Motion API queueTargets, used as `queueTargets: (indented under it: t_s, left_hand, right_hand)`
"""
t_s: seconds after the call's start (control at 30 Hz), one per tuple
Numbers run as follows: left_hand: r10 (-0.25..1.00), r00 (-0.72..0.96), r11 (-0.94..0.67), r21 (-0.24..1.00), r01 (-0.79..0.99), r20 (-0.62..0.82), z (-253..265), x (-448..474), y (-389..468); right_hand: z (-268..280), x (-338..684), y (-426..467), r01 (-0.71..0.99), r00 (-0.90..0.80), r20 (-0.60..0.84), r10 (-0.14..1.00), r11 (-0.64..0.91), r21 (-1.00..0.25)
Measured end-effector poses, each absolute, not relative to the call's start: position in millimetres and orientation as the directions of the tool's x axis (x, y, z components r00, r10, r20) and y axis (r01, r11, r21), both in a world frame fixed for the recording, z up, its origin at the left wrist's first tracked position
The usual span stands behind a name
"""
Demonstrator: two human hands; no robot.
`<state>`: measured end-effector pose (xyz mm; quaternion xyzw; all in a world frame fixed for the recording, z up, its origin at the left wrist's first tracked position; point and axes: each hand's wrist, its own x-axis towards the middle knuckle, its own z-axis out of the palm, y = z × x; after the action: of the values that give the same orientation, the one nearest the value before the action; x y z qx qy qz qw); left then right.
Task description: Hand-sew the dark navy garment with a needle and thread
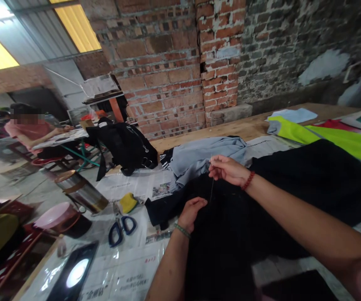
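Black cloth (221, 242), perhaps a garment, is spread over the table in front of me. My right hand (226, 169), with a red bead bracelet, is raised above it in a pinch. From those fingertips a thin thread (212, 190) runs down to the cloth; a fine tip sticking up past them may be a needle. Lower and to the left, my left hand (193, 213), wearing a green bracelet, has thumb and forefinger pressed together at the cloth, close to the thread's lower end. Behind both hands lies a grey-blue garment (205, 152).
Blue-handled scissors (122, 230) and a yellow sponge (128, 203) lie left, near a steel flask (82, 190), a pink-rimmed bowl (55, 217) and a phone (74, 271). A black bag (127, 146) and a neon-yellow garment (340, 142) are farther back. Another person (26, 129) sits far left.
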<state>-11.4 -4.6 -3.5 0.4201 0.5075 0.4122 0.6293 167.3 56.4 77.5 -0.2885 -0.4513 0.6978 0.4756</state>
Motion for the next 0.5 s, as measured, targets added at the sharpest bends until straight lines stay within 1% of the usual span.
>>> queueTargets:
  t_s: [0.1,0.23,0.5]
  left_hand:
    - [0.946,0.141,0.306,0.948,-0.090,-0.292,-3,-12,-5]
    - [0.939,0.166,0.321,0.940,-0.111,-0.301,-4,-12,-5]
    - [0.936,0.163,0.333,0.936,-0.113,-0.313,-6,-13,-3]
  right_hand:
    - [87,174,72,-0.448,-0.311,0.018,0.950,-0.130,-0.885]
    - [95,182,87,-0.462,-0.229,0.033,0.973,-0.078,-0.884]
    - [104,187,117,-0.455,-0.179,-0.023,0.984,-0.103,-0.884]
